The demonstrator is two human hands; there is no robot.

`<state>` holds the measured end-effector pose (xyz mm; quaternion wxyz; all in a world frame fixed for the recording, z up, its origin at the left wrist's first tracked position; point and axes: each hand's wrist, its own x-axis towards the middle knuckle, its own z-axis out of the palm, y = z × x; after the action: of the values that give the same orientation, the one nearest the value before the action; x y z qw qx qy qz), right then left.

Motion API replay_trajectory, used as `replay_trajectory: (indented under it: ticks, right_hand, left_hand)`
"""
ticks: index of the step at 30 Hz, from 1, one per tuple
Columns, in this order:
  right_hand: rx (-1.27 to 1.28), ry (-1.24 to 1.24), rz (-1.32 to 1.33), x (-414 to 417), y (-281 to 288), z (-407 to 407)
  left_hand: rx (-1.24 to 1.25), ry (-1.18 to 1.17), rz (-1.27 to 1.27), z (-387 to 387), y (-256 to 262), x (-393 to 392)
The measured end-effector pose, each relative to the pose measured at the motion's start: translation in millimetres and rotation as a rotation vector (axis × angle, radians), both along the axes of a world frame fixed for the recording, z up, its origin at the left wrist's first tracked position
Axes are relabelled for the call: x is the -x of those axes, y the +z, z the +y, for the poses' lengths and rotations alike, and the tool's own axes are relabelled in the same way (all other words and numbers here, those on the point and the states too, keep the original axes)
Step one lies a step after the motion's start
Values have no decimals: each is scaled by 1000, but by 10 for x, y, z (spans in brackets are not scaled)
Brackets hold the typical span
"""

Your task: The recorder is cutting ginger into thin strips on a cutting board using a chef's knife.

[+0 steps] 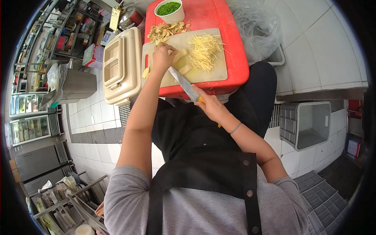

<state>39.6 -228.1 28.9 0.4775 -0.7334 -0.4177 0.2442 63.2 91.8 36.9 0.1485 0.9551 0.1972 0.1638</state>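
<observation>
A white cutting board (211, 77) lies on a red plastic box lid (232, 35). My right hand (213, 105) grips the yellow handle of a kitchen knife (184, 83), its blade pointing up and left over the board's near edge. My left hand (163, 57) is over the board's left part, fingers bent down beside pale peeled pieces that look like ginger (180, 55); whether it holds one is hidden. Another peeled piece (185, 69) lies near the blade. Thin yellow shreds (206, 51) are heaped at the board's right. Brownish peelings or slices (166, 30) lie along its far left edge.
A white tub of chopped greens (173, 14) stands at the lid's far end. Left of the lid is a beige plastic container (135, 64). Clear plastic bags (258, 32) fill a grey crate to the right. Another grey crate (312, 126) sits on the tiled floor.
</observation>
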Motion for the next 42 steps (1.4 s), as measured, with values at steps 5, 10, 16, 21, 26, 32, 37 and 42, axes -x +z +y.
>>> replay_trajectory:
  ticks: [5,10,16,21,26,32,37,42]
  right_hand:
    - [42,-146,-5,-180,141,-212]
    - [111,-148,-71,-203,94,-363]
    - [84,-133,-113,-141,98,-336]
    - [115,-129,-89,-202,75,-201]
    - [106,-114,-54,-199,-30,-154]
    - [51,-116,-50,-172,-32,-142]
    - [90,-105,-42,-186,-9,-153]
    - [56,-90,-49,-162,-54,-231]
  left_hand:
    - [231,211,-390,-348,131,395]
    - [329,74,-132,-752,-45,695]
    - [67,-74,-203,-802,-223,755]
    - [143,-73,-153,-765,-226,843]
    - [236,-15,-136,-859,-206,924]
    - [203,4,-190,-864,-269,951]
    - [217,8,-196,-865,-283,943]
    - [215,19,-214,-869,-285,947]
